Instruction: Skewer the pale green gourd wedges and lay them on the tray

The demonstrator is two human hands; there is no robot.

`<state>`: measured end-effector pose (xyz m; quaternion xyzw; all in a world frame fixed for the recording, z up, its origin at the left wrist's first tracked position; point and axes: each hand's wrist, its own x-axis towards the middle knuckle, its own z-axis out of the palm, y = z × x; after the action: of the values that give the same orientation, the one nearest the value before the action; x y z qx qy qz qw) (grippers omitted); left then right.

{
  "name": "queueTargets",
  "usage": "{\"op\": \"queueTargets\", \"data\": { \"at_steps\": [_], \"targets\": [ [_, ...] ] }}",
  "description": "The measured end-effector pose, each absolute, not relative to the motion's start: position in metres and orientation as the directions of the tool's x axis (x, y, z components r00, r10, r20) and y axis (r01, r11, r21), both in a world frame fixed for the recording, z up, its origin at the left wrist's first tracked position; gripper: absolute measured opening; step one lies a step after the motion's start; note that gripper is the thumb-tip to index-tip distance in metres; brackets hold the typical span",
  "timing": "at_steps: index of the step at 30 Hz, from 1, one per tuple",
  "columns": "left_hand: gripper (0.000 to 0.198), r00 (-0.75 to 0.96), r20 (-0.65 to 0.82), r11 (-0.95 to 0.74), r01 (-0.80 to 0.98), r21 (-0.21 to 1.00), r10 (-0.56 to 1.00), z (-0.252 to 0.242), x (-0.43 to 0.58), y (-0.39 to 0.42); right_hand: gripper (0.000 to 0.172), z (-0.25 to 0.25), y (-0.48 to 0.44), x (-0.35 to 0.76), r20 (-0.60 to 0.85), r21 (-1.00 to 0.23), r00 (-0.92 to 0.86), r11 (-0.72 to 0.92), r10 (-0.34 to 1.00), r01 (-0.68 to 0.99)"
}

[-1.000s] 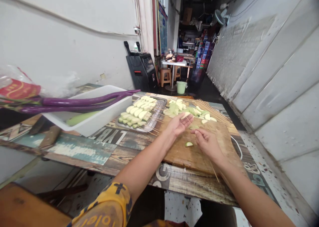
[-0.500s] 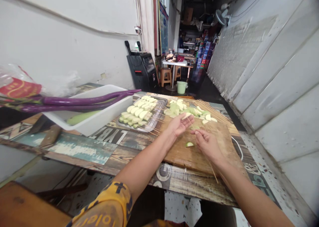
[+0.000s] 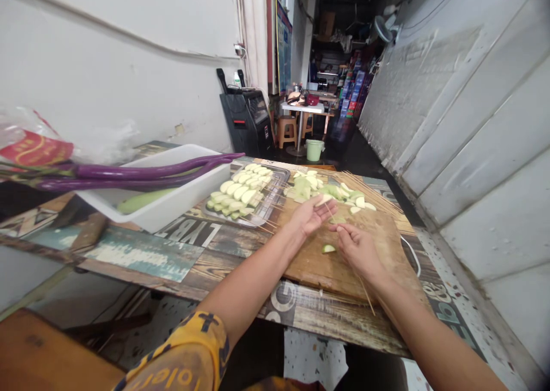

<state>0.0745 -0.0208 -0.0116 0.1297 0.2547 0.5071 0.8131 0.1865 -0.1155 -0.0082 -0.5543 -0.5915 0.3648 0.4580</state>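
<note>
My left hand (image 3: 313, 214) is palm up over the wooden cutting board (image 3: 303, 265), its thumb and fingers holding a pale vegetable slice (image 3: 324, 199). My right hand (image 3: 356, 247), just to the right, pinches a thin bamboo skewer (image 3: 366, 293). The skewer's front end reaches the slice; whether it has pierced it I cannot tell. Its back end sticks out below my right wrist. One green-skinned piece (image 3: 329, 248) lies on the board between my forearms. Beyond my hands is a pile of cut slices (image 3: 303, 188) on the board's far side.
Left of the board, a clear tray (image 3: 282, 176) bears rows of skewered slices (image 3: 240, 192). Further left, long purple eggplants (image 3: 129, 172) lie across a white tub (image 3: 158, 222) with a light green vegetable (image 3: 144, 201) inside. Loose bamboo skewers (image 3: 382, 199) lie at the far right.
The camera view has shifted very slightly. Both hands keep the same hold and nearly the same place over the board.
</note>
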Motion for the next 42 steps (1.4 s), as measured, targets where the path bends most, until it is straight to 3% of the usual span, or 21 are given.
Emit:
{"op": "queueTargets", "data": {
  "at_steps": [9, 20, 24, 28, 32, 36, 42],
  "targets": [
    [0.014, 0.442, -0.294, 0.527, -0.634, 0.566, 0.847, -0.007, 0.084, -0.034, 0.029, -0.007, -0.111, 0.187, 0.12, -0.96, 0.054, 0.102, 0.991, 0.26],
    [0.017, 0.45, -0.28, 0.524, -0.631, 0.572, 0.848, -0.008, 0.083, -0.034, 0.027, -0.008, -0.11, 0.188, 0.132, -0.968, 0.064, 0.115, 0.989, 0.225],
    [0.029, 0.468, -0.235, 0.509, -0.634, 0.582, 0.852, -0.007, 0.083, -0.035, 0.03, -0.009, -0.105, 0.195, 0.219, -0.918, 0.073, 0.18, 0.973, 0.352],
    [0.027, 0.44, -0.152, 0.437, -0.673, 0.596, 0.885, -0.004, 0.083, -0.039, 0.028, -0.016, -0.101, 0.2, 0.425, -0.764, 0.069, 0.317, 0.902, 0.562],
    [0.027, 0.417, -0.122, 0.408, -0.714, 0.569, 0.901, -0.002, 0.083, -0.04, 0.026, -0.026, -0.099, 0.201, 0.574, -0.619, 0.033, 0.408, 0.818, 0.671],
    [0.03, 0.43, -0.083, 0.403, -0.739, 0.539, 0.899, -0.003, 0.084, -0.038, 0.026, -0.028, -0.099, 0.201, 0.606, -0.562, 0.028, 0.402, 0.795, 0.723],
    [0.02, 0.329, -0.033, 0.282, -0.751, 0.597, 0.944, -0.001, 0.083, -0.041, 0.025, -0.024, -0.101, 0.201, 0.594, -0.584, 0.049, 0.388, 0.803, 0.713]
  ]
}}
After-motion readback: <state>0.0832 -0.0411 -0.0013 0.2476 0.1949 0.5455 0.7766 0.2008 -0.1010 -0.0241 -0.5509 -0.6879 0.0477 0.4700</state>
